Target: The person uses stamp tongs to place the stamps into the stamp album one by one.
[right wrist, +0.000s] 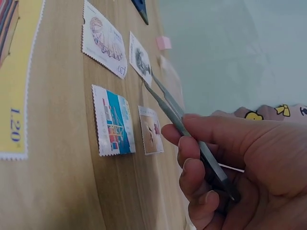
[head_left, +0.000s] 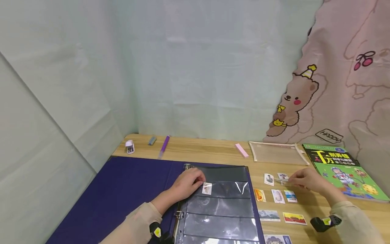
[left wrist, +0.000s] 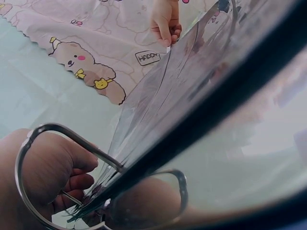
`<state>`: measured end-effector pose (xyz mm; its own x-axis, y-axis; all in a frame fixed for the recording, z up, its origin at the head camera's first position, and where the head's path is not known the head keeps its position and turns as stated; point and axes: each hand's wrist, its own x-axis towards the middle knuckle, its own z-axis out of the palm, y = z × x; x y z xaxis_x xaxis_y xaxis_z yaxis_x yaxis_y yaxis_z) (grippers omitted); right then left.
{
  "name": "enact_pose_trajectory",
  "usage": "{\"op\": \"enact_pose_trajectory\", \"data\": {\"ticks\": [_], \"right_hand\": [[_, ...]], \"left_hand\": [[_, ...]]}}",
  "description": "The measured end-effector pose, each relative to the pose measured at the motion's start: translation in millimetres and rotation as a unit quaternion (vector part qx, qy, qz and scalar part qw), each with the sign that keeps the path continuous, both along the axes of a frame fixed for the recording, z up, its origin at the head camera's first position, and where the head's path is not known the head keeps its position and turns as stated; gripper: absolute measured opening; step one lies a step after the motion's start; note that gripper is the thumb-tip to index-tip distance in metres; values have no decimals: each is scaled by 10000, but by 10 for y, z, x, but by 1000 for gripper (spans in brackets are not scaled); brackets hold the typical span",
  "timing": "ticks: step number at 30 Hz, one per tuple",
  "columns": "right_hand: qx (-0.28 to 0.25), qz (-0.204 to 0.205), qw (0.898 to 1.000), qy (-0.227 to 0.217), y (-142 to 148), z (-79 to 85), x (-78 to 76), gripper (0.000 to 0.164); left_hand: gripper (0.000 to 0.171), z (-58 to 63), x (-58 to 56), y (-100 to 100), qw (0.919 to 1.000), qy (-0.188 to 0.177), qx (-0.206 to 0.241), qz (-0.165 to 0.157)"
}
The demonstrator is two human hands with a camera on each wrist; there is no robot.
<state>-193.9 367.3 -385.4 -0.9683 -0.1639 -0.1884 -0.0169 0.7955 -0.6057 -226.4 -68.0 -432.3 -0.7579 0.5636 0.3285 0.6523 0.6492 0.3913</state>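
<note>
My right hand (head_left: 307, 180) holds metal tweezers (right wrist: 168, 111) between thumb and fingers. Their parted tips are right at the lower edge of a white stamp with a dark figure (right wrist: 140, 58), while another small stamp (right wrist: 151, 130) lies under the tweezers' side. At the upper left of the album's clear pocket page (head_left: 222, 206), my left hand (head_left: 187, 183) has curled fingers and pinches the pocket's edge. Beside its thumb is a small stamp (head_left: 207, 188) at the top pocket. The metal binder rings (left wrist: 21, 163) stand in front of this hand in the left wrist view.
More stamps (head_left: 278, 196) lie in rows right of the dark blue album cover (head_left: 122, 189). Behind are a white-and-purple small item (head_left: 129, 146), a grey block (head_left: 152, 140), a purple pen (head_left: 165, 145), a pink bar (head_left: 241, 150), a mesh pouch (head_left: 277, 154) and a green book (head_left: 347, 173).
</note>
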Motion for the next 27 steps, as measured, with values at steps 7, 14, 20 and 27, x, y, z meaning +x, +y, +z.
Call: {"op": "enact_pose_trajectory", "data": {"ticks": [7, 14, 20, 27], "right_hand": [[173, -94, 9998, 88, -16, -27, 12, 20], [308, -150, 9992, 200, -37, -28, 60, 18], [128, 72, 9987, 487, -44, 13, 83, 21], [-178, 99, 9972, 725, -68, 63, 139, 24]], "left_hand": [[5, 8, 21, 17, 10000, 25, 48, -15], [5, 0, 31, 26, 10000, -9, 21, 10], [5, -8, 29, 12, 10000, -36, -4, 39], [3, -1, 7, -3, 10000, -68, -30, 48]]}}
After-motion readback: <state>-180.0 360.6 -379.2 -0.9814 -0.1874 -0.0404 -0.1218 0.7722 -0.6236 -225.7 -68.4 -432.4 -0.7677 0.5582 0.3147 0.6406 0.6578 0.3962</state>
